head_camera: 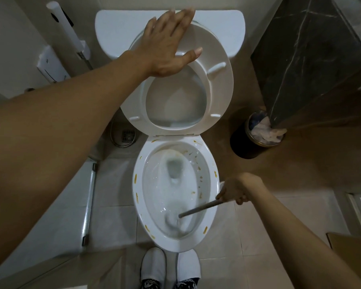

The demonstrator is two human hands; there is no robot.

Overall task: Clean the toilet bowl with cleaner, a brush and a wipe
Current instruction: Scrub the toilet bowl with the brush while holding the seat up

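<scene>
Right hand (pixel 236 191) gripping brush (pixel 198 209) handle

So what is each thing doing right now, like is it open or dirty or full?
Seat: up, held back.
Left hand: flat, fingers straight, pressing on the seat.
Right hand: gripping the brush.
Brush: head down in the bowl, blurred.
Bowl: wet, with yellow-brown spots on its rim and wall.
Bin: full of crumpled paper.
</scene>
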